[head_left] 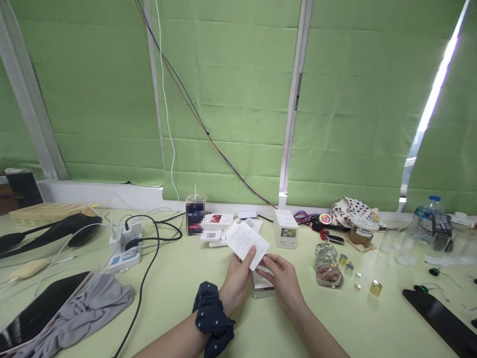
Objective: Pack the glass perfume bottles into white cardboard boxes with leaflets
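Note:
A white leaflet point(244, 242) with small print is tilted up in front of me. My left hand point(240, 276) grips its lower part, the thumb lying across the printed side. At the leaflet's right edge, the bent fingertips of my right hand point(281, 278) are closed together and appear to pinch it; their exact hold is partly hidden. Beneath both hands a small white box point(264, 293) rests on the table, largely covered by the leaflet and fingers. A dark dotted scrunchie point(212, 315) circles my left wrist.
Behind the leaflet lie white cartons point(219, 222); an upright white box point(285, 229) stands to their right. A lidded cup point(196, 216) is at the back. Glass jars point(327, 268) and gold caps point(376, 288) sit rightward. A power strip point(126, 248) with cables is leftward.

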Demonstrator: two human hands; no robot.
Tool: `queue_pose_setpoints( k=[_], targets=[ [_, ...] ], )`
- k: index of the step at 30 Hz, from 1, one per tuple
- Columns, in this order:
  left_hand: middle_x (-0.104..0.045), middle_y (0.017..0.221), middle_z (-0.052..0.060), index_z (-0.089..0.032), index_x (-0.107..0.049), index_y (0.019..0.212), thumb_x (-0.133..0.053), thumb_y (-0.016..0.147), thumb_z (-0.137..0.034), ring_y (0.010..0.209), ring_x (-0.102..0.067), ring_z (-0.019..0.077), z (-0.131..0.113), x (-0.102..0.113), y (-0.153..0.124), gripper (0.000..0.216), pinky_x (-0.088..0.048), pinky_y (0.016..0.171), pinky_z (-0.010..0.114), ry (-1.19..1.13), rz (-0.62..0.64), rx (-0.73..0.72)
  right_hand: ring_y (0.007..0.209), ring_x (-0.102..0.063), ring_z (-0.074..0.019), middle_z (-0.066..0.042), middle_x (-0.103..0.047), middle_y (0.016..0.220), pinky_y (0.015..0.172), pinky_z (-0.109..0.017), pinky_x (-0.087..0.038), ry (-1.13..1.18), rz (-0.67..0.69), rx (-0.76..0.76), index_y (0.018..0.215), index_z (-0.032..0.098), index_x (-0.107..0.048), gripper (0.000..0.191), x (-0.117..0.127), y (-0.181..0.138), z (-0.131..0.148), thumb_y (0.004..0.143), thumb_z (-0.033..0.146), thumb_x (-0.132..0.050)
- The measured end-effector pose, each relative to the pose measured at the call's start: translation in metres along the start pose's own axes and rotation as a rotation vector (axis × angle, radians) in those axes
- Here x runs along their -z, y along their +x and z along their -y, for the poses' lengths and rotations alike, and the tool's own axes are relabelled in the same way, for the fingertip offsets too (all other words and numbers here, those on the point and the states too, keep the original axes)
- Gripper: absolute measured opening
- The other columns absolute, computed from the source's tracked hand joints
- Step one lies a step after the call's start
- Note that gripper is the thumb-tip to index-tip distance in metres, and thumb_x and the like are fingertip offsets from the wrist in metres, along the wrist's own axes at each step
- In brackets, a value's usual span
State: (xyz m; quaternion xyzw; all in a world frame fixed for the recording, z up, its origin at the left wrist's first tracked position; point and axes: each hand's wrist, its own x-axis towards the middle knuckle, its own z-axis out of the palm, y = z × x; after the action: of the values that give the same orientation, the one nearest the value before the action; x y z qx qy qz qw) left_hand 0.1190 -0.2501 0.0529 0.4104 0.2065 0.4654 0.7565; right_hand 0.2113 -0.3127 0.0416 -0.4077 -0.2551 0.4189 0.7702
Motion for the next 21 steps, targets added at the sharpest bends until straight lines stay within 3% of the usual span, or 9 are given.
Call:
queue_pose_setpoints(
  k=[4, 9, 16, 21],
  targets=[
    [-0.065, 0.120, 0.016, -0.016, -0.060, 0.119, -0.077, 0.072, -0.033, 0.112, -0.060, 0.0288, -0.0008, 0.0001, -0.0046, 0.053, -0.047, 0.095, 0.037, 0.055, 0.040, -0.026, 0.091, -0.066, -0.0237, -0.011, -0.072, 0.093, 0.083, -0.039, -0.055, 0.102, 0.067, -0.055, 0.085, 0.011, -0.071, 0.041, -0.0032, -0.0014, -0.0013, 0.058, 0.040, -0.083],
    [-0.064, 0.123, 0.016, -0.016, -0.059, 0.121, -0.073, 0.077, -0.036, 0.116, -0.058, 0.0281, 0.0031, -0.0020, -0.0071, 0.050, -0.044, 0.098, 0.038, 0.106, 0.056, -0.088, 0.089, -0.067, -0.0232, -0.008, -0.073, 0.088, 0.081, -0.040, -0.055, 0.161, 0.007, -0.004, 0.080, 0.015, -0.068, 0.036, -0.0029, -0.0054, -0.0030, 0.058, 0.038, -0.085],
    [-0.061, 0.127, 0.016, -0.018, -0.053, 0.128, -0.072, 0.078, -0.035, 0.117, -0.057, 0.0286, 0.0033, -0.0016, -0.0096, 0.056, -0.047, 0.094, 0.037, 0.064, 0.061, -0.024, 0.094, -0.066, -0.0254, -0.011, -0.070, 0.101, 0.084, -0.039, -0.054, 0.099, 0.019, -0.006, 0.088, 0.013, -0.071, 0.042, -0.0037, -0.0063, -0.0030, 0.057, 0.037, -0.085],
    [-0.061, 0.126, 0.014, -0.019, -0.055, 0.126, -0.073, 0.078, -0.033, 0.115, -0.058, 0.0268, 0.0049, 0.0004, -0.0075, 0.053, -0.049, 0.090, 0.034, 0.018, 0.072, 0.033, 0.088, -0.066, -0.0236, -0.009, -0.071, 0.095, 0.080, -0.038, -0.056, 0.046, -0.008, 0.018, 0.086, 0.013, -0.069, 0.042, -0.0033, -0.0074, -0.0030, 0.056, 0.038, -0.085]
  ],
)
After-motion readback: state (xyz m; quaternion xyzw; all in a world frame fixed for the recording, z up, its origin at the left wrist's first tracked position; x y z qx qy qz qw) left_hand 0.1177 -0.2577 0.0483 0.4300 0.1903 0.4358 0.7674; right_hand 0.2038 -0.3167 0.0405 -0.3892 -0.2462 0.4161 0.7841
